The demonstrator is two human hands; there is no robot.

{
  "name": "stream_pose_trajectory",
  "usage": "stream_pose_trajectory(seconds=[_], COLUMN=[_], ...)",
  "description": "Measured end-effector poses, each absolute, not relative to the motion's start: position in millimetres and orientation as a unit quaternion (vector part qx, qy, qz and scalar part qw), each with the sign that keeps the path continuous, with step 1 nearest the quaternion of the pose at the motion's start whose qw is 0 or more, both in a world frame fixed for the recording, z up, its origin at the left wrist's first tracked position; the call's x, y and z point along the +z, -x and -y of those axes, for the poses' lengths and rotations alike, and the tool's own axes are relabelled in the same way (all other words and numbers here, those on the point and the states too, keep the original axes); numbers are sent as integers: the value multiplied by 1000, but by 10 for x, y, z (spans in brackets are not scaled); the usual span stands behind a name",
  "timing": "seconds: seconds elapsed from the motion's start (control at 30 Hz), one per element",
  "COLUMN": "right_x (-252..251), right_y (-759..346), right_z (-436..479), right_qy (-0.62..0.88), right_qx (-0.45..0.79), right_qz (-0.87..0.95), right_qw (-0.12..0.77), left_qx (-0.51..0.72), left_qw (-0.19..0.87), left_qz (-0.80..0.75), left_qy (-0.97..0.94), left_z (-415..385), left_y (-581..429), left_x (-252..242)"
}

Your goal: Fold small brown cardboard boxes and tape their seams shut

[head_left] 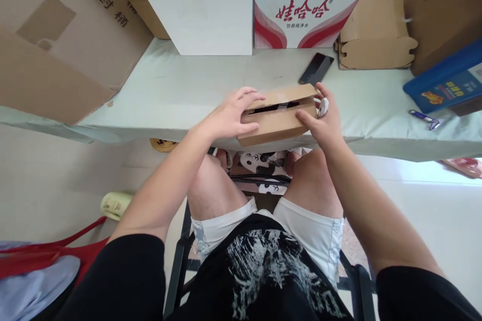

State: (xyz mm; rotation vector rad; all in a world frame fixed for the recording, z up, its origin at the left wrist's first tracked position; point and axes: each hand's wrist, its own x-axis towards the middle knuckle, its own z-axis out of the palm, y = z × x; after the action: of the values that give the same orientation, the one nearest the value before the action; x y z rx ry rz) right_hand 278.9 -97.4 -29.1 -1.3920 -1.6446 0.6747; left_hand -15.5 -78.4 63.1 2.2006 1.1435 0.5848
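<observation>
A small brown cardboard box (276,128) is between my two hands at the front edge of the cloth-covered table. Its top flaps stand slightly apart, and something dark shows through the gap. My left hand (235,114) grips the box's left end, with the thumb on the near flap and the fingers over the far one. At the right end my right hand (327,118) holds on, thumb on the near flap and fingers behind the far corner. A small white object (323,107) sits at the right hand's fingers; its kind is unclear. Just behind the box lies a black phone (317,68).
White cartons (216,17) and a red-and-white carton (301,22) line the back. A large cardboard box (56,35) stands left. On the right are flattened cardboard pieces (376,52), a blue box (448,77) and a small purple-and-silver tool (425,119).
</observation>
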Motion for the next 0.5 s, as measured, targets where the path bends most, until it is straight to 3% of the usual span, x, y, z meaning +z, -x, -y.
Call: stream_pose_trajectory(seconds=[0.27, 0.5], right_x=[-237, -285], right_y=[-2722, -2751], right_z=[1044, 900], right_qy=[581, 585], right_qx=[315, 342], right_qz=[590, 578], right_qw=[465, 453], left_qx=[283, 235], left_qw=[202, 294], left_qz=[-504, -423], left_qy=[-791, -824], left_z=[660, 634], left_y=[83, 184], left_x=[441, 443])
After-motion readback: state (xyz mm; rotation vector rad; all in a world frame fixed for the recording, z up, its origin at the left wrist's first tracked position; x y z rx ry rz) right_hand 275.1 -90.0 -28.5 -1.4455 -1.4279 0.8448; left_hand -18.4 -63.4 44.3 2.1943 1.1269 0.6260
